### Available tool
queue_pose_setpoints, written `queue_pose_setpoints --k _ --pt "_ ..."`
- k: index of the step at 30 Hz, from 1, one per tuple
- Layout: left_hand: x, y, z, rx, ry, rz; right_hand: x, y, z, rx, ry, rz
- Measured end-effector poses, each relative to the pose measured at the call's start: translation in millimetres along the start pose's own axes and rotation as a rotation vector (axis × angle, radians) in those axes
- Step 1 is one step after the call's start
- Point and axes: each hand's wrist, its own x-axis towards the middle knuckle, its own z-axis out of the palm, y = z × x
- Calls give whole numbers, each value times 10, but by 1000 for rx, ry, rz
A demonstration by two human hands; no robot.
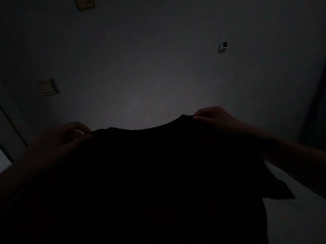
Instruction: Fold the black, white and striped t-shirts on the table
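Note:
A black T-shirt [141, 175] hangs in front of me and fills the lower middle of the view, its neckline edge showing against the wall. My left hand [61, 141] pinches the top edge at the left shoulder. At the opposite shoulder, my right hand [215, 118] grips the top edge near the collar. One short sleeve [277, 188] sticks out at the lower right. The room is dim, so the shirt's folds and any print are hidden.
A pale wall or ceiling [137, 64] fills the background, with two beige plates [47, 87] and a small white device [223, 45] fixed to it. A white surface [304, 216] lies at the lower right, and a dark door frame [5, 117] stands at the left.

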Motion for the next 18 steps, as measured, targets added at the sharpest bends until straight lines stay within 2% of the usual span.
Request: queue_pose_setpoints --k 3,8,11,13,15,18 --pt "-11 -202 730 54 -322 15 -59 603 527 -18 -173 33" --pt "-70 -882 2067 163 -512 45 -133 1638 1384 -211 -291 151" --pt "-90 -1130 2764 290 -597 16 -122 2099 1802 -340 -342 227" --pt "-130 -1208 3151 344 -652 8 -130 2330 2043 -369 -373 256" --pt "-175 -1257 3460 367 -695 2 -145 2511 2241 -402 -405 275" --pt "-183 -1343 3772 380 -720 -15 -120 2722 2436 -456 -444 295"
